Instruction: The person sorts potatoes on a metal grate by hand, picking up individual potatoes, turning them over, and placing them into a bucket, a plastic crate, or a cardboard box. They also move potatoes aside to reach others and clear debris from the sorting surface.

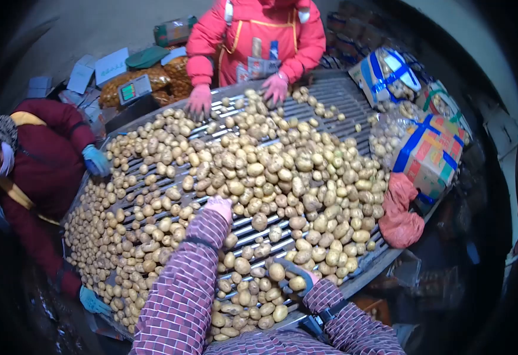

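Note:
Potatoes [282, 163] of mixed sizes lie spread over a slatted metal sorting table [341, 92]. My left hand [218, 207] reaches out to the middle of the heap, its fingers hidden from view, so I cannot see whether it grips anything. Nearer to me, at the front edge, my right hand [303, 275] wears a dark glove. Its fingers curl around a potato [297, 283], and another potato [276, 272] touches the fingertips. Bare metal slats [250, 231] show between my two arms.
Across the table a person in red [259, 35] has both pink-gloved hands on the potatoes. A second person in maroon [49, 154] works at the left edge in blue gloves. Taped cardboard boxes [430, 151] and a red plastic bag [401, 213] sit along the right edge. Behind stands a scale [134, 90].

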Motion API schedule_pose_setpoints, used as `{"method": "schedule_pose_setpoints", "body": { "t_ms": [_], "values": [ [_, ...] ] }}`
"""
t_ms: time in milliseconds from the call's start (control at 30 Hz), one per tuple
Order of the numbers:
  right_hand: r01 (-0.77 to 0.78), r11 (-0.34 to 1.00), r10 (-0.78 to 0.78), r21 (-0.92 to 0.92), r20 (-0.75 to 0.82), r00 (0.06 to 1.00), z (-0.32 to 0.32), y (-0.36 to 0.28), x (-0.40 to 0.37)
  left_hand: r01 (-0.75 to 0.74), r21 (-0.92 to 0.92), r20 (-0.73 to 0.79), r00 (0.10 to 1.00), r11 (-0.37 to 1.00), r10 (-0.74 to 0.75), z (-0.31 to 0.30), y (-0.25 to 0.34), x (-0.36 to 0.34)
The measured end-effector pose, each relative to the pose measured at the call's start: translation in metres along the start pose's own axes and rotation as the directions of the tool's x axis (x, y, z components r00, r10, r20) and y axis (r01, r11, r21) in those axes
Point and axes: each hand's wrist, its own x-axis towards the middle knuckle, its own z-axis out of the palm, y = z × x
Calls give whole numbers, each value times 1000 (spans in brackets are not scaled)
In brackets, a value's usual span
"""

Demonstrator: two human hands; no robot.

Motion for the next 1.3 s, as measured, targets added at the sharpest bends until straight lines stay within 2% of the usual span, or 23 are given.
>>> {"method": "schedule_pose_setpoints", "body": {
  "t_ms": [133,233,300,367,433,500,533,600,667,700,733,833,867,900,967,1000,1067,1100,1133,1167,1233,1267,1300],
  "values": [
    [39,999,-38,30,-29,999,6,0,-6,-80,-155,199,974,985,111,37,-43,37],
    [64,998,-64,-2,-47,997,16,-5,-6,-75,-134,205,973,988,102,26,-32,32],
    [56,960,-101,-273,-151,983,29,-10,-5,-31,-132,186,981,991,56,12,-35,17],
    [100,985,-120,-137,-139,983,24,6,-2,34,-126,164,986,991,-13,-4,-47,-6],
    [135,985,-146,-106,-105,984,20,15,-1,125,-281,-72,986,951,-151,12,-62,-22],
    [84,990,-100,-111,-146,984,23,17,1,206,-274,93,978,940,-187,19,-79,-26],
    [44,998,-37,43,-150,988,15,27,7,189,-339,59,982,922,-180,24,-83,-33],
    [150,974,-167,-172,-90,982,21,33,3,218,-434,48,974,874,-220,6,-65,-52],
    [56,988,-52,143,-31,998,7,51,5,209,-515,-24,966,831,-258,10,-55,-50],
    [83,996,-85,-24,-57,995,11,47,2,176,-569,-86,959,803,-271,23,-52,-42],
    [100,977,-117,-191,-83,990,16,43,-2,146,-574,-23,981,806,-194,33,-51,-32],
    [96,988,-102,-121,-46,994,31,13,-23,-17,-480,49,998,877,47,52,-38,0],
    [98,988,-104,-117,-46,994,33,7,-28,108,-404,161,986,908,-46,1,-7,-27],
    [100,989,-106,-113,-46,993,35,1,-34,73,-302,205,979,950,-10,17,-8,-15],
    [138,981,-147,-135,-55,988,8,24,-22,130,-190,94,989,973,-114,41,3,-4],
    [157,979,-166,-131,-63,984,-2,32,-16,157,-203,29,988,967,-154,12,25,-30],
    [110,975,-106,194,-33,994,4,13,-13,277,-373,84,961,886,-265,5,21,-38],
    [126,991,-124,37,-52,991,-5,13,-5,332,-452,112,942,828,-317,2,16,-39],
    [131,991,-132,-13,-45,990,-7,4,2,302,-483,-36,931,822,-364,20,0,-38],
    [136,989,-138,-63,-33,990,-6,-5,9,74,-886,-117,920,457,-374,80,-36,-25],
    [189,982,-189,28,4,982,-25,6,32,-22,-994,16,941,-107,-337,54,-37,-68],
    [306,883,-333,-355,-14,943,-23,4,42,-51,-938,41,966,-342,-255,38,-32,-93],
    [373,629,-470,-682,48,881,-18,-1,52,-53,-951,20,972,-304,-233,41,-34,-115]
  ]
}}
